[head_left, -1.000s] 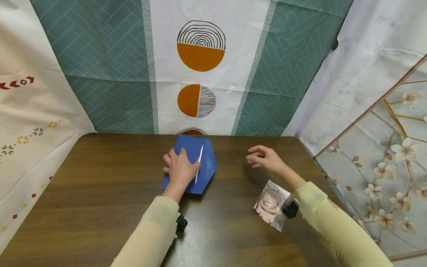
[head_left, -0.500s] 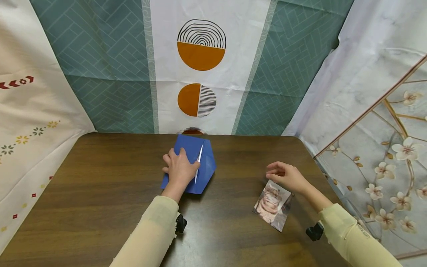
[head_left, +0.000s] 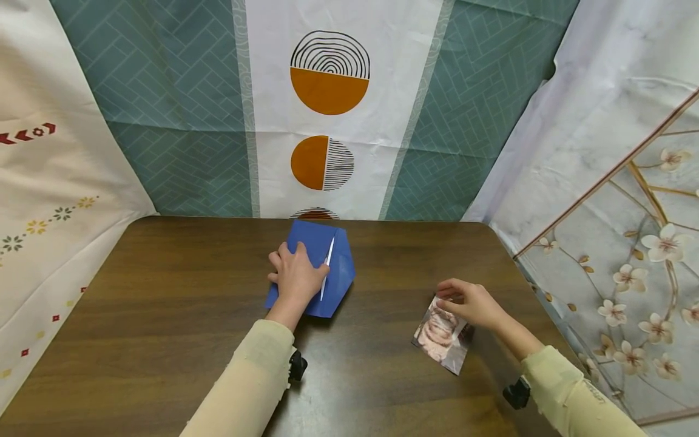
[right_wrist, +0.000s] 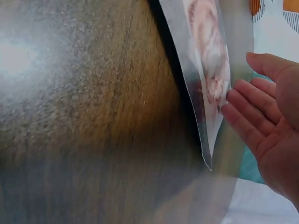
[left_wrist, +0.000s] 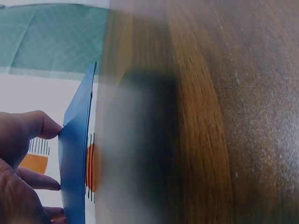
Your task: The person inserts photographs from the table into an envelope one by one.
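Note:
A blue paper envelope (head_left: 343,267) lies near the table's far edge, a slim white sliver (head_left: 327,267) showing beside its flap. My left hand (head_left: 295,273) rests on it with fingers spread, the thumb at that sliver. In the left wrist view the thumb and fingertips touch the face of the envelope (left_wrist: 74,158). To the right lies a photo (head_left: 441,337) of a striped cat. My right hand (head_left: 468,300) is over its upper corner. In the right wrist view, fingertips meet the edge of the photo (right_wrist: 212,60), while the thumb stands apart from it.
The brown wooden table (head_left: 180,328) carries both paper things. Behind it hangs a green and white patterned cloth (head_left: 377,109), and a floral cloth (head_left: 628,285) borders the right side. A cream cloth (head_left: 65,182) hangs at the left.
My right hand has moved right and toward me, from beyond the photo to its upper corner. The photo has shifted very slightly. My left hand and the envelope have stayed in place.

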A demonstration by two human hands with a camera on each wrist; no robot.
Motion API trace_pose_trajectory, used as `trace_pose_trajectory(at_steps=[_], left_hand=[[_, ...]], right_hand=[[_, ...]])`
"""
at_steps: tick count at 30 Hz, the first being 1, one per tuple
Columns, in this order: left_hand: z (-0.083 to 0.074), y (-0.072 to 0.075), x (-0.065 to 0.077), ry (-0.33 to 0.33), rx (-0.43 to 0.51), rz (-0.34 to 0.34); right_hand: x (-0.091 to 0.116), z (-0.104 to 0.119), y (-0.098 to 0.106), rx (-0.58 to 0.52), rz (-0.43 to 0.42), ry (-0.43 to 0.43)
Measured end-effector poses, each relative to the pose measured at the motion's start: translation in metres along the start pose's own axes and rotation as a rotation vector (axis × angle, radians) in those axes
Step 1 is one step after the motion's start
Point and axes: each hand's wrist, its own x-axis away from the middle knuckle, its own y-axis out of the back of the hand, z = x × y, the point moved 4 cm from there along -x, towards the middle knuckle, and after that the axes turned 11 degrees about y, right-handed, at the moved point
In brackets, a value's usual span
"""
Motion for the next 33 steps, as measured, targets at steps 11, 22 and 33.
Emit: trace_pose_trajectory(at_steps=[11, 22, 33], left_hand=[[0.001, 0.000, 0.001, 0.004, -0.008, -0.014], [0.004, 0.004, 0.002, 0.004, 0.004, -0.011], [0.005, 0.005, 0.001, 0.014, -0.012, -0.017]], right_hand=[[-0.026, 0.003, -0.011, 0.014, 0.043, 0.071], [-0.059, 0.016, -0.030, 0.002, 0.095, 0.116], [-0.080, 0.022, -0.031, -0.114, 0.052, 0.050]])
